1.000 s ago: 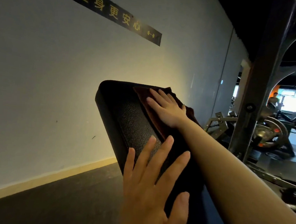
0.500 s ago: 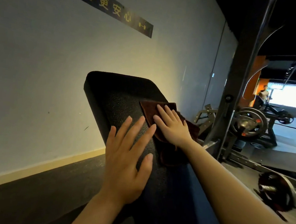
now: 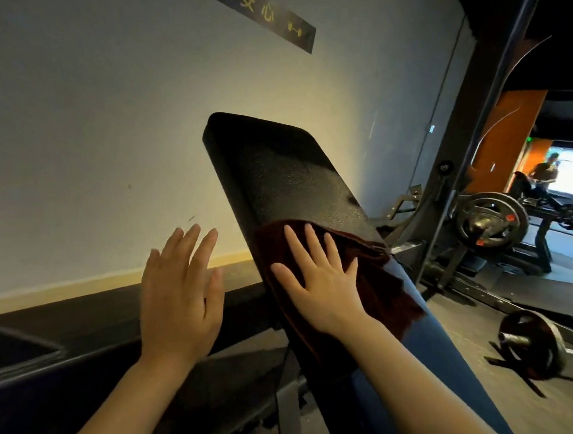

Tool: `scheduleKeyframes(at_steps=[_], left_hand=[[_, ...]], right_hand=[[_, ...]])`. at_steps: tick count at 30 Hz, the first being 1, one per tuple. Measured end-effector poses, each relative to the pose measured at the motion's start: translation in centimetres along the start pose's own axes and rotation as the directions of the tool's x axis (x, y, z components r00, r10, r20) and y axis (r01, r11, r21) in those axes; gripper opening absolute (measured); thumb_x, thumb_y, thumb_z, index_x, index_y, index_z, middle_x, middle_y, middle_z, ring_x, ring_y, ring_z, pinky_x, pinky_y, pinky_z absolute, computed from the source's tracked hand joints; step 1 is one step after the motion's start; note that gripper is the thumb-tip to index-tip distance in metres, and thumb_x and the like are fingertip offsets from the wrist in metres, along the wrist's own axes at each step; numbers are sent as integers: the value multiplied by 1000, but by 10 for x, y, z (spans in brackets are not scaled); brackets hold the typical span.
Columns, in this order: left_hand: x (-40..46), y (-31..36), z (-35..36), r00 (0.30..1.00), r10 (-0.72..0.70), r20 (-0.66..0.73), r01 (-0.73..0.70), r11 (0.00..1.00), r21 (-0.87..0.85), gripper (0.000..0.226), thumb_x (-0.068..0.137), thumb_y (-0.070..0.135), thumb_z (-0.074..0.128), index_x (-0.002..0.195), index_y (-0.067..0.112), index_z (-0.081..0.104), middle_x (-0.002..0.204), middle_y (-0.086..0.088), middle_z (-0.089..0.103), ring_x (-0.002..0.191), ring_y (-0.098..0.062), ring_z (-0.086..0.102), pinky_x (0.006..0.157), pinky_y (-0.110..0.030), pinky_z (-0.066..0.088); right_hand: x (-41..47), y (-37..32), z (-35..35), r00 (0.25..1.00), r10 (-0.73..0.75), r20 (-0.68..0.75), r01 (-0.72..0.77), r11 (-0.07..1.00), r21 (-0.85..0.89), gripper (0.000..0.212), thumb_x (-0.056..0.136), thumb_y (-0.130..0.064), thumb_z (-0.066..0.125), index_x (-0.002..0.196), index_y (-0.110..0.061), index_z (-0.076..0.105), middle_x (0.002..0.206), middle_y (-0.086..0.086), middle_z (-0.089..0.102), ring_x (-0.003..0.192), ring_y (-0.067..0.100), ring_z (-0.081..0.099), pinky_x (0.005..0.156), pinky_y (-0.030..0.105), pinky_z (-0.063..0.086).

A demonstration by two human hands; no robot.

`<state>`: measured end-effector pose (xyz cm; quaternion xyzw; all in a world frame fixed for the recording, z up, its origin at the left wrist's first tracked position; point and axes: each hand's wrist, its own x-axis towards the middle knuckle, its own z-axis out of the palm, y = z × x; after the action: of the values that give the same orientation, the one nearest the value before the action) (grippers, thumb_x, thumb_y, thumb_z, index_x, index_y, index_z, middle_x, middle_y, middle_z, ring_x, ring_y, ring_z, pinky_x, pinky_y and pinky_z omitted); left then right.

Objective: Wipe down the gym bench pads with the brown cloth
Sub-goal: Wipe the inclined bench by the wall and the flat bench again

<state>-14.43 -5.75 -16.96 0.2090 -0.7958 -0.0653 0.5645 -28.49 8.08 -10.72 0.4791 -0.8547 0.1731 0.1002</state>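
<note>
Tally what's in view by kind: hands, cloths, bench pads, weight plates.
Hands: 2, left hand and right hand
Cloths: 1, brown cloth
Bench pads: 1, black bench pad
Weight plates: 2, one racked, one on the floor
Total: 6

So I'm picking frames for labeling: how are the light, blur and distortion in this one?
Head view: dim, with warm light on the wall and a blown-out bright opening far right; the left hand is slightly motion-blurred, the right hand on the cloth sharper; the wide lens bends the upright post.
</note>
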Motion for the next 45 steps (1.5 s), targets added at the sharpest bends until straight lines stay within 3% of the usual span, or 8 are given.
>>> scheduleKeyframes(at_steps=[7, 16, 25, 29, 31, 37, 41, 45], left_hand=[[-31, -47, -39, 992, -18, 122, -34, 912, 409, 59, 99, 52, 27, 148, 20, 40, 150, -14, 46, 142, -36, 35, 113, -63, 20], [-33, -58, -17, 955, 90, 281, -257, 724, 640, 66, 103, 53, 30, 125, 3, 66, 124, -21, 66, 116, -41, 62, 108, -52, 33], [-36, -54, -25, 869, 154, 470, -419, 734, 534, 65, 94, 53, 39, 119, 1, 68, 109, -19, 70, 94, -36, 68, 96, -50, 50], [-41, -58, -29, 799, 252, 545, -543, 693, 475, 77, 72, 49, 83, 125, -3, 64, 118, -23, 67, 98, -39, 68, 89, -50, 55], [-41, -57, -31, 783, 257, 566, -559, 689, 462, 90, 61, 49, 89, 128, -5, 62, 120, -25, 66, 101, -41, 67, 90, -51, 54], [-40, -54, -29, 778, 250, 576, -547, 720, 426, 91, 55, 49, 92, 124, -5, 65, 115, -27, 68, 94, -44, 70, 78, -52, 58], [-40, -57, -30, 764, 271, 586, -576, 697, 427, 94, 57, 50, 90, 127, -6, 62, 117, -28, 66, 97, -44, 68, 81, -52, 57], [-43, -57, -31, 764, 253, 593, -570, 695, 438, 96, 57, 51, 91, 129, -6, 61, 120, -27, 65, 98, -43, 68, 83, -50, 57]], right_hand=[[68, -53, -1, 994, 62, -91, -68, 996, -64, 68, 102, -57, 31, 155, -42, -9, 166, -2, -10, 151, 35, -11, 106, 79, 3], [150, -66, -19, 984, 29, -175, -18, 998, 62, 76, 95, -65, 41, 156, -42, 1, 167, -6, 0, 153, 28, -4, 111, 75, 0], [21, -31, 13, 977, -46, -210, 41, 999, -28, 87, 96, -53, 51, 157, -36, -9, 167, -6, -5, 153, 19, -6, 119, 56, -1], [-48, -9, 29, 978, 27, -205, -34, 999, -34, 89, 95, -57, 49, 157, -32, -9, 165, -10, -7, 151, 12, -10, 121, 50, -3], [-69, -1, 34, 981, 41, -188, -50, 998, -46, 85, 95, -60, 45, 157, -34, -7, 164, -12, -10, 150, 10, -13, 120, 50, -3], [-32, -2, 22, 992, 68, -110, -69, 998, -4, 83, 93, -68, 41, 155, -43, -8, 163, -17, -14, 151, 14, -14, 117, 62, -3], [1, 13, 6, 998, 12, -68, -3, 991, 136, 86, 82, -83, 36, 153, -49, 1, 164, -21, -6, 150, 7, -10, 117, 57, -10], [-2, 55, 4, 974, 218, -65, -200, 958, 204, 79, 82, -79, 19, 154, -48, 9, 164, -19, 0, 152, 8, -3, 120, 56, -7]])
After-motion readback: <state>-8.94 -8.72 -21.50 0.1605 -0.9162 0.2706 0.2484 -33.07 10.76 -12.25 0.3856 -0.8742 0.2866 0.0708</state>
